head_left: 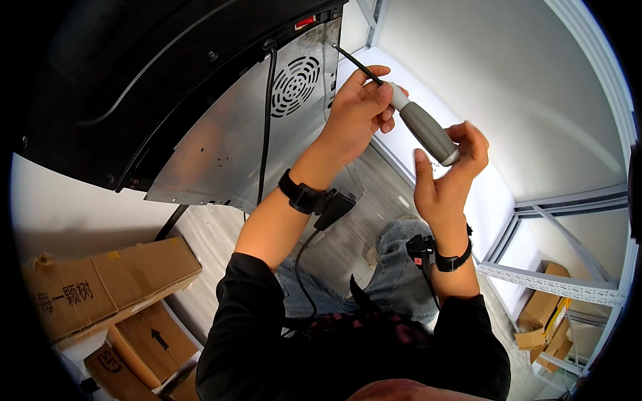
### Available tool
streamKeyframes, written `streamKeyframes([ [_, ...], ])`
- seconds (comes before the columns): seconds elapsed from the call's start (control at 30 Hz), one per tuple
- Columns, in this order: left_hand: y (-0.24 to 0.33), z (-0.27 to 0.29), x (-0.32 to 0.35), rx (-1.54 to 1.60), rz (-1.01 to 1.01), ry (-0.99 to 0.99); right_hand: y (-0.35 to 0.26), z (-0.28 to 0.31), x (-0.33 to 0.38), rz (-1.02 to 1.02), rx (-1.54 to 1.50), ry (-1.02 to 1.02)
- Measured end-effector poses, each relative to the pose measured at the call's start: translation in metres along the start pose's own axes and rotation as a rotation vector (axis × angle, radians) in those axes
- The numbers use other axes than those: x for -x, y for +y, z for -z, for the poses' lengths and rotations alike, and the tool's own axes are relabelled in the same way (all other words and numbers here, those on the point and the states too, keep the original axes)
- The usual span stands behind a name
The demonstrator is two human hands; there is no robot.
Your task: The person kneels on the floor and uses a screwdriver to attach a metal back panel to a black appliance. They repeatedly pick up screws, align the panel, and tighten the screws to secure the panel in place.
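A screwdriver (426, 131) with a grey handle and a long dark shaft slants up to the left. Its tip meets the upper right edge of a silver metal panel (231, 147), close to a small screw spot. My left hand (358, 110) is closed around the shaft where it joins the light grey collar. Around the butt of the handle, my right hand (458, 170) has its thumb on one side and its curled fingers on the other. The panel has a round slotted vent (295, 87) and belongs to a large black appliance (134, 73).
A black power cord (266, 127) hangs down across the panel. Below the vent's right side is a red switch (305, 23) higher up on the black edge. Cardboard boxes (127, 274) are stacked at lower left. A white metal frame (555, 284) and more cardboard (542, 311) stand at right.
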State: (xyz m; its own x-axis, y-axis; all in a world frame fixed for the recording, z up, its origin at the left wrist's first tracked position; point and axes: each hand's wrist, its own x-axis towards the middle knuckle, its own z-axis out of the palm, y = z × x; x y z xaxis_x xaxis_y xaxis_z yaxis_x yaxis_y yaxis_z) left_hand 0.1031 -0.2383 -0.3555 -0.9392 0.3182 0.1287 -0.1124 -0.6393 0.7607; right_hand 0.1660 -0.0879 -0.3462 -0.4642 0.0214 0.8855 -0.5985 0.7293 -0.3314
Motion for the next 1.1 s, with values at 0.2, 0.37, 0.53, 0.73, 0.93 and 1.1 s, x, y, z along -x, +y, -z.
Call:
streamKeyframes([
  [0.2, 0.004, -0.005, 0.004, -0.02, 0.043, 0.008, -0.009, 0.009, 0.006, -0.402, -0.07, -0.284],
  [0.37, -0.001, 0.003, 0.004, -0.062, -0.004, -0.01, -0.011, 0.01, 0.006, -0.234, -0.142, -0.249],
  [0.53, -0.002, -0.003, 0.002, -0.08, 0.014, 0.055, 0.002, 0.004, 0.011, -0.05, -0.086, -0.131],
  [0.73, 0.005, -0.008, 0.007, 0.004, -0.032, -0.037, -0.005, 0.012, -0.002, -0.268, -0.131, -0.252],
  [0.93, 0.003, -0.007, 0.0, -0.127, -0.004, 0.05, 0.005, 0.005, -0.005, 0.068, -0.077, -0.036],
  [1.1, 0.007, -0.013, 0.006, 0.03, 0.015, -0.014, -0.002, 0.011, -0.007, -0.269, -0.066, -0.161],
])
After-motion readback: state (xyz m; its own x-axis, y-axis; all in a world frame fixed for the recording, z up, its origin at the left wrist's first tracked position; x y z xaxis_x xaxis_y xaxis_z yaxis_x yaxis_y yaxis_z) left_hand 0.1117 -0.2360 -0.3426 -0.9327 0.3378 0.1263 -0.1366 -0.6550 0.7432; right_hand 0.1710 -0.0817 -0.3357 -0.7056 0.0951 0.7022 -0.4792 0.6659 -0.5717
